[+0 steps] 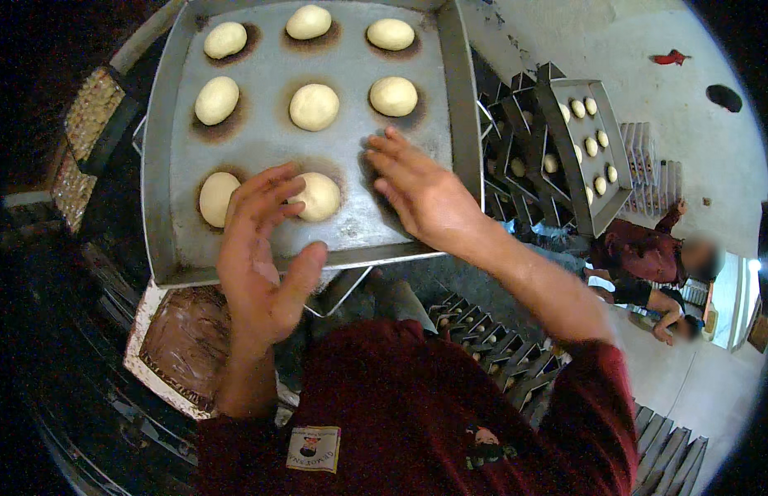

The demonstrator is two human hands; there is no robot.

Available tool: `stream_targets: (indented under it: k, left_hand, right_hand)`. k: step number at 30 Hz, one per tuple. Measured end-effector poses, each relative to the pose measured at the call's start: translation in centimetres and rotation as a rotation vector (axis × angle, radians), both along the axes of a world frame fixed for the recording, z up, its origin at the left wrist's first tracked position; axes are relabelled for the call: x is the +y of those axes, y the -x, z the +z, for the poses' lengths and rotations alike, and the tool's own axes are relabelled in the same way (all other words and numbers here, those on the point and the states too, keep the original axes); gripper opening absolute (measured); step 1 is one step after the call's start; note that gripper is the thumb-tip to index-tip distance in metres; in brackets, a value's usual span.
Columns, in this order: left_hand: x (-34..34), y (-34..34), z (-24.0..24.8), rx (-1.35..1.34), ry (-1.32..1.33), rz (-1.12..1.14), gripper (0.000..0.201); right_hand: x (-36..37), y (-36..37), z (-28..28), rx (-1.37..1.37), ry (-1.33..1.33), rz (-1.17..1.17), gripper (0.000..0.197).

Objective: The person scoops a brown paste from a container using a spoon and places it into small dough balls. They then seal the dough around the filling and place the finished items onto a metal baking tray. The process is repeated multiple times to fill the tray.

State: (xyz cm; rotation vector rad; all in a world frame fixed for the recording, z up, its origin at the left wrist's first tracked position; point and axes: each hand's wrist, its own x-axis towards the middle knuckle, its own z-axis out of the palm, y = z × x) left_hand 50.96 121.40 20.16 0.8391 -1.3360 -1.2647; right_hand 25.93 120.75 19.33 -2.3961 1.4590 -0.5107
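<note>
We see pale dough balls on a grey metal baking tray (pixel 260 149), and our left hand (pixel 260 248), fingers spread and slightly curled, lies over the front-row dough ball (pixel 320 197), partly hiding it and the ball beside it (pixel 214 198). Our right hand (pixel 417 190) lies flat on the tray's front right corner, fingers together; whether dough sits beneath it we cannot tell. Below the tray a box of brown paste (pixel 186 343) is half hidden by our forearm, and stacked trays (pixel 586 140) show at right.
</note>
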Motion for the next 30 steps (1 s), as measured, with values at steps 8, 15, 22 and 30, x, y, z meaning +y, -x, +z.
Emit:
stream_targets:
  k: [8, 15, 22, 30]
  left_hand:
    - [-0.5, -1.4, -0.4, -0.188, 0.247, -0.011, 0.049]
    - [-0.4, -2.2, -1.0, -0.134, 0.272, -0.066, 0.048]
    - [-0.1, -1.6, -0.5, -0.126, 0.234, 0.002, 0.042]
    - [2.2, -0.5, -2.8, 0.209, 0.296, 0.383, 0.033]
  right_hand:
    - [-1.5, 0.3, -0.1, -0.002, -0.09, 0.064, 0.086]
    - [-3.5, -2.1, 1.3, 0.167, 0.192, -0.074, 0.094]
    - [-3.5, 2.2, 2.1, -0.214, -0.336, 0.029, 0.072]
    - [-3.8, -1.4, 0.7, 0.24, -0.021, 0.259, 0.078]
